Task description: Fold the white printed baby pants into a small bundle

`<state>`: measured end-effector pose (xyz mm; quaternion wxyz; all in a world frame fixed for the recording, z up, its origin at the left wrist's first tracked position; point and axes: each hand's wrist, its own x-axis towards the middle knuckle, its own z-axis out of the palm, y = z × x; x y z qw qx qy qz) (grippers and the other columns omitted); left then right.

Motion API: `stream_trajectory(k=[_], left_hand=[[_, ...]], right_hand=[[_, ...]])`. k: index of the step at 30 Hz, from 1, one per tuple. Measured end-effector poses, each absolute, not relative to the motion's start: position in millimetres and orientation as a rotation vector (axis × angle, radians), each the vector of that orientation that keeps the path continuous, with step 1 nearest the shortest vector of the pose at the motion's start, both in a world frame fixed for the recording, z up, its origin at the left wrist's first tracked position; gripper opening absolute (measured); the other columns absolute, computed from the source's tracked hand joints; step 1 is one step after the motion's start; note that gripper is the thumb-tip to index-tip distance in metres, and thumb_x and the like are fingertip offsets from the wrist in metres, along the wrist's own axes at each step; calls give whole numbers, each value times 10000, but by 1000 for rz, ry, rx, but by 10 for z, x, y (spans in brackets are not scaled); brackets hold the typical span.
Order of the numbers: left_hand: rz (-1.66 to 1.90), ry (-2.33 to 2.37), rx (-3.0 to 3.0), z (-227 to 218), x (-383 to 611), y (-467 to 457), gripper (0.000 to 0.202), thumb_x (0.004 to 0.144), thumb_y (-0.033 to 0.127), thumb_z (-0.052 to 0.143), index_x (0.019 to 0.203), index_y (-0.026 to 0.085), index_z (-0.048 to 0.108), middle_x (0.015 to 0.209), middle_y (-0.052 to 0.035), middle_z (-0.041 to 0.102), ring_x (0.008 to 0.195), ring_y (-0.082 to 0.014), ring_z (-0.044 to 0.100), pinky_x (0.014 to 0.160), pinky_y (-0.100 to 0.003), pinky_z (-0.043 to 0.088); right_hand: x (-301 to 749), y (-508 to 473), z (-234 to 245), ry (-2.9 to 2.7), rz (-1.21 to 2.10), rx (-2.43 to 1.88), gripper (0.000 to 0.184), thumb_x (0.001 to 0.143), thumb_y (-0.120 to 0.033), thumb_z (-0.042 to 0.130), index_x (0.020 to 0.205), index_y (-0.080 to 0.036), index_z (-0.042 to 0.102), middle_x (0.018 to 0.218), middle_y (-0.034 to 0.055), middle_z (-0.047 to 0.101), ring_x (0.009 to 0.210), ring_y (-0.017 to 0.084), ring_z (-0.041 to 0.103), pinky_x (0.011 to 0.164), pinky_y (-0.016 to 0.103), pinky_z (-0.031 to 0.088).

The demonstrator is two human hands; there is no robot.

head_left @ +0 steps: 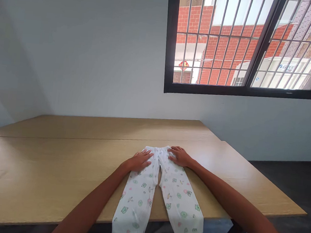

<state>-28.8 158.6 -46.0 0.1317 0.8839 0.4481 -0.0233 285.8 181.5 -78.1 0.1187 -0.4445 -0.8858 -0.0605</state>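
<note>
A pair of small white pants (143,188) with a green and pink animal print lies spread on the wooden table, waistband away from me. Both leg ends hang past the table's near edge, and a gap shows between the legs. My left hand (140,160) rests flat on the upper left side of the pants, fingers stretched out. On the upper right side, near the waistband, my right hand (179,156) lies flat with its fingers apart. Neither hand grips the cloth.
The light wooden table (56,173) reaches to the pale wall (95,52), with a seam running across it. A barred window (220,42) is set in the wall at the upper right. Dark floor (288,188) shows beyond the table's right edge.
</note>
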Motion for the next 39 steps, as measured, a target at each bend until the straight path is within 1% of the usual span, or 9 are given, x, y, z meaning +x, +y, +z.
stream_trajectory(k=[8,13,19,25,29,34,39], left_hand=[[-81,1316,2555,-410,-276,1548,601,1041,469,280,1591,240,203,1639,-17,46,1537,-285,-23,1269,-624,90],[-78,1310,2584,-439,-291,1583,596,1045,480,267,1592,251,201,1638,-28,67,1537,-289,8,1272,-614,101],[-57,1289,2581,-437,-297,1562,602,1044,475,282,1589,226,217,1633,-61,71,1532,-324,29,1259,-639,110],[-83,1313,2573,-391,-286,1524,594,1042,463,273,1590,241,211,1637,-31,66,1536,-293,15,1268,-622,99],[-55,1296,2569,-411,-298,1532,603,1041,479,274,1592,241,209,1637,-38,72,1535,-306,5,1271,-615,105],[-41,1277,2581,-475,-306,1587,604,1043,473,288,1590,228,216,1633,-61,68,1531,-336,22,1257,-645,109],[-30,1285,2593,-519,-313,1623,603,1033,458,293,1585,221,235,1635,-53,93,1531,-330,44,1264,-641,130]], right_hand=[[2857,1835,-819,-2582,-174,-1281,397,1127,-228,737,1465,-134,550,1387,123,346,1284,297,359,1142,480,374],[2862,1836,-816,-2577,-178,-1276,402,1123,-225,741,1465,-132,550,1388,123,345,1286,298,357,1143,481,372],[2856,1824,-815,-2577,-181,-1276,403,1126,-235,742,1465,-133,550,1389,125,344,1285,299,359,1140,482,376],[2853,1803,-792,-2583,-178,-1286,406,1130,-236,736,1474,-134,544,1395,126,339,1291,298,355,1143,480,375],[2854,1797,-786,-2585,-165,-1282,408,1136,-242,730,1482,-141,540,1402,126,333,1298,301,346,1143,484,374],[2862,1824,-817,-2571,-155,-1262,401,1124,-226,738,1466,-134,550,1388,125,346,1284,299,360,1143,486,369],[2891,1885,-894,-2541,-128,-1212,397,1104,-201,756,1445,-129,566,1377,126,358,1279,302,366,1142,500,368]])
